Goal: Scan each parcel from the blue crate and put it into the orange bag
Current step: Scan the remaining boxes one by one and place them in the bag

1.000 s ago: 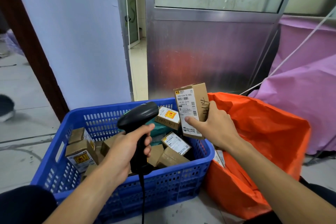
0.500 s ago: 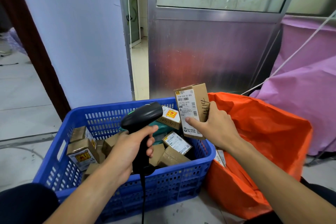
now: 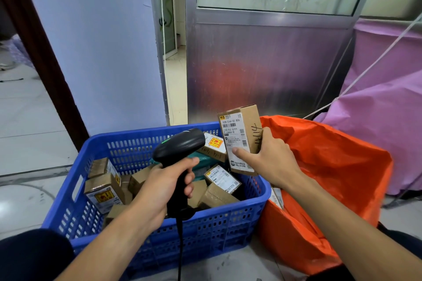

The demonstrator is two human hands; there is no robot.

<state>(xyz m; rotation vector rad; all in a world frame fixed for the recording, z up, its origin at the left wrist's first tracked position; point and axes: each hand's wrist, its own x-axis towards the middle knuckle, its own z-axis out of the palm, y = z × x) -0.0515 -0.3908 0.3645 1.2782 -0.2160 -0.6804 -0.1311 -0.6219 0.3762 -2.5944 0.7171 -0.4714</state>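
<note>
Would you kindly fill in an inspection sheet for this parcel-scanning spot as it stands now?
Surface: tiled floor; crate and bag stand on it.
Job's things: blue crate holds many cardboard parcels; orange bag open on its right; one parcel held upright above the crate's right corner, label toward the scanner.
Clutter: nothing seen.
Grippers: left hand grips the black scanner; right hand holds the parcel.
Cables: scanner cable hangs over the crate's front; white cord slants across the purple sheet.
Surroundings: metal door, lilac wall, purple sheet.
</note>
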